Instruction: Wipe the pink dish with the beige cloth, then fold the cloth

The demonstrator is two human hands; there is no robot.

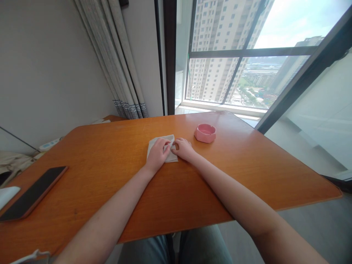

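We press a folded white napkin (162, 147) flat at mid-table (110, 172), left hand (157, 154) spread over it, right hand (183, 149) pinching its right edge with narrowed fingers. A loose pinch could let the fold spring open or skew. A pink ashtray (205, 132) sits near; a dark phone (34, 192) lies well apart.
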